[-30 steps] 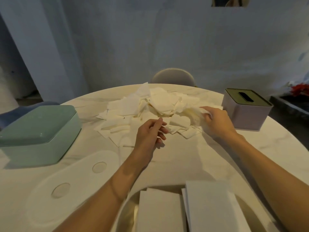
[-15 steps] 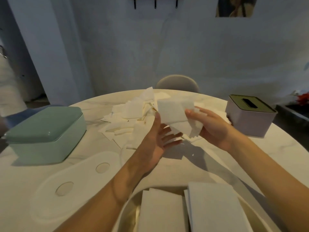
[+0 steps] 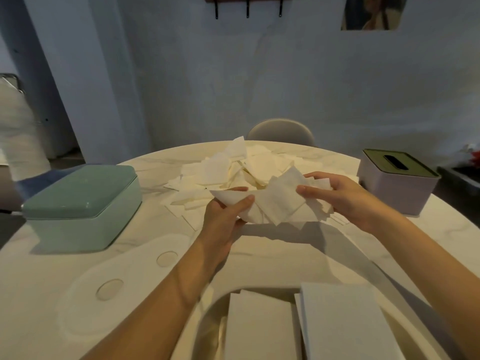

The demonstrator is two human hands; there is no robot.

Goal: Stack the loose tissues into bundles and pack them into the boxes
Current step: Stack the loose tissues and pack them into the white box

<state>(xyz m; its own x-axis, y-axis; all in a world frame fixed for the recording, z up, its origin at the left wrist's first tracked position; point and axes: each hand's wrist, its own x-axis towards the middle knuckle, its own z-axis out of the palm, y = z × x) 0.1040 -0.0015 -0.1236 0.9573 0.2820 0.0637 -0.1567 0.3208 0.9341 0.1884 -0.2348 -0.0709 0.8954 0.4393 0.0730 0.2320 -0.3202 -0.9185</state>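
both hands are lifting a loose white tissue bundle (image 3: 275,203) above the round marble table (image 3: 298,245), left hand (image 3: 223,216) grip and right hand (image 3: 345,196) grip pinching its ends, the white tissue pile (image 3: 233,170) lying toward the far edge.

table (image 3: 428,245): round, marble | chair (image 3: 280,131): behind far edge | wall hooks (image 3: 247,12): three, dark

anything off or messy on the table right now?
Only the expected mess: loose tissues heaped crooked mid-table, none squared up. The clump held between left hand and right hand is skewed, corners poking out. Both boxes sit upright, lids on.
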